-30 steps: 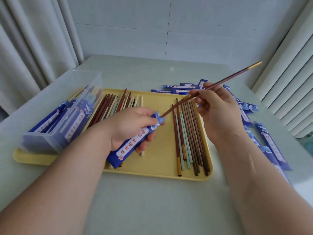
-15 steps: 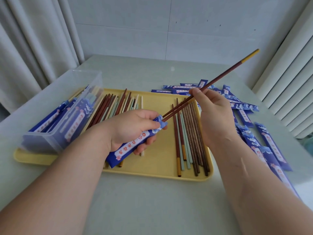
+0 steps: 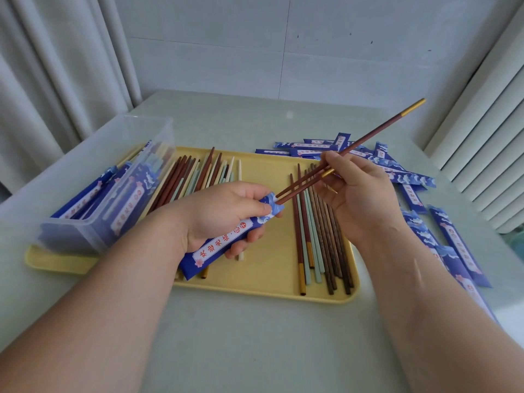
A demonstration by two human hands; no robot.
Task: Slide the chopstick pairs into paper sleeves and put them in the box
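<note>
Left hand point(image 3: 226, 214) grips blue paper sleeve point(image 3: 224, 239) above yellow tray point(image 3: 266, 285); right hand point(image 3: 360, 199) pinches uneven red-brown chopstick pair point(image 3: 306, 185). Risk: shorter tip snags sleeve mouth.

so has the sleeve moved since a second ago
No, the sleeve in the left hand sits at the same spot over the yellow tray.

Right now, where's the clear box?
In the head view the box is at the left, resting on the left end of the yellow tray, beside the loose chopsticks and holding filled sleeves.
</note>
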